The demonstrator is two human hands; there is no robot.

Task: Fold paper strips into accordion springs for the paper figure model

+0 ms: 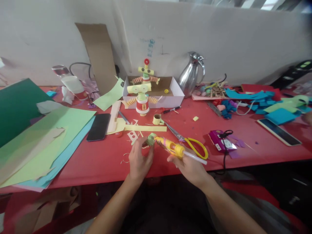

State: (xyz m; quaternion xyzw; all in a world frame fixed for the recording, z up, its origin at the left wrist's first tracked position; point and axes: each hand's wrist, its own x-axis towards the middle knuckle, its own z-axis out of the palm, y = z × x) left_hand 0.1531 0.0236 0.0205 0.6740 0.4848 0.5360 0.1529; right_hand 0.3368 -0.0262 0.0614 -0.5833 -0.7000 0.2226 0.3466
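Green paper roll (pixel 151 139) sits pinched in our left hand (pixel 138 161); our right hand (pixel 188 165) grips the glue gun (pixel 172 148), nozzle touching it. We judge gluing underway; next calls for steady pressing.

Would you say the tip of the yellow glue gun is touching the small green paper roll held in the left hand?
Touching: in the head view, the glue gun tip meets the green paper roll pinched by the left hand, with no visible gap.

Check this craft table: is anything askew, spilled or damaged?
Mostly craft clutter. Small paper offcuts lie scattered on the red table ahead of the left hand. The scissors lie open beside the right hand, which holds a glue gun.
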